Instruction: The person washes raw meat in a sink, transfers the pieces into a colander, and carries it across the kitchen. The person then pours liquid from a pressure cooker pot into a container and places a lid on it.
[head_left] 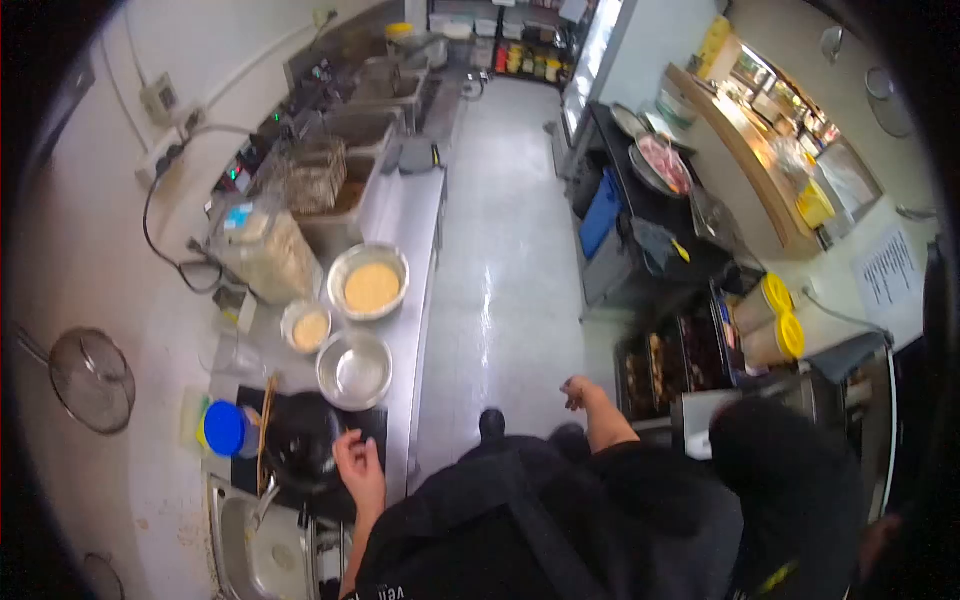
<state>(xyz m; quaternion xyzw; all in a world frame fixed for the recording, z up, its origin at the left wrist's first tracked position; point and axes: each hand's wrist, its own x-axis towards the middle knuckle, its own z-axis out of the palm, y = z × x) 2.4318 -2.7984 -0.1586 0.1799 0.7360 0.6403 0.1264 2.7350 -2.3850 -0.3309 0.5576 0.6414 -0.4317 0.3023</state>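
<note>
My left hand (pixel 358 466) is over the counter's near edge, at the right rim of a round black pan (pixel 298 438). Its fingers are loosely bent and apart, with nothing visible in them. A pair of long wooden sticks (pixel 267 425) lies along the pan's left side. Beyond it stand an empty-looking metal bowl (pixel 355 370), a small bowl of tan crumbs (pixel 308 327) and a larger bowl of crumbs (pixel 371 286). Out over the floor is my right hand (pixel 575 392), fingers slightly curled and apart, touching nothing that I can see.
A sink (pixel 275 550) is at the near left, beside a blue-lidded tub (pixel 228 428). Fryer baskets (pixel 312 175) sit farther along the counter. To the right are food trays (pixel 665 365), yellow-lidded containers (pixel 778 335) and a person in dark clothing (pixel 790 490) close beside me.
</note>
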